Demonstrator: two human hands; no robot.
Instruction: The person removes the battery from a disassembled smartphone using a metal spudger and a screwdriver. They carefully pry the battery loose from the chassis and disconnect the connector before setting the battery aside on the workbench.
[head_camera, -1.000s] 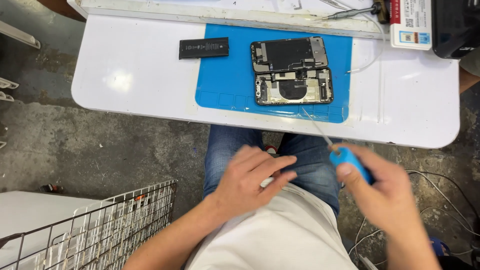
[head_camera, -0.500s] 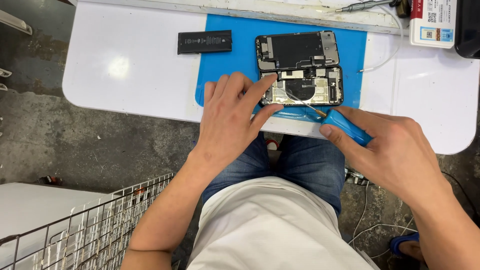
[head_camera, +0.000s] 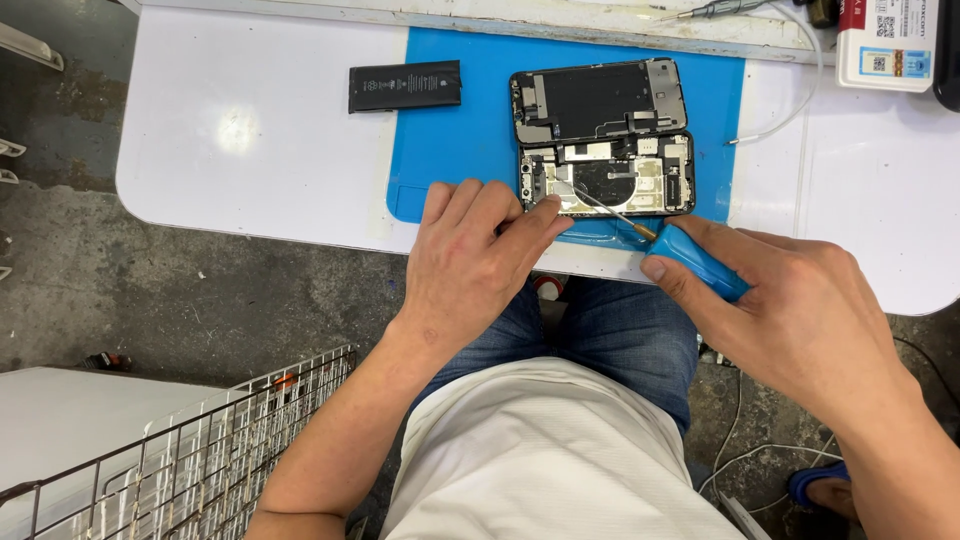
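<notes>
The opened black smartphone chassis with exposed silver shields and circuit parts (head_camera: 605, 175) lies on the blue rectangular silicone work mat (head_camera: 460, 150), near the front edge of the white rounded-corner table (head_camera: 250, 140). Its detached upper half lies just behind it, touching or nearly touching.

The left hand (head_camera: 470, 265) rests on the mat's front edge. Its fingers (head_camera: 535, 215) are extended and held close together, tips pressing the left end of the chassis.

The right hand (head_camera: 800, 315) grips the blue-handled precision screwdriver with a thin steel shaft (head_camera: 690, 262). Thumb and fingers are wrapped around the handle. The tip sits inside the chassis, near its left-centre; the exact contact point is too small to resolve.

Risks:

- Tip slip. The shaft enters at a shallow angle. Side force can drive the tip across the board and scratch components or cut a flex cable.
- Chassis shift. Only the left fingertips restrain the chassis. Uneven pressure can slide it toward the table edge, which lies close.
- Fastener loss. A freed screw can roll off the mat and fall to the concrete floor (head_camera: 200, 290) or into the wire mesh basket (head_camera: 200, 460) below.
- Battery damage. The flat black rectangular battery (head_camera: 405, 86) lies loose on the table, straddling the mat's left edge. A sweeping arm can knock it.
</notes>
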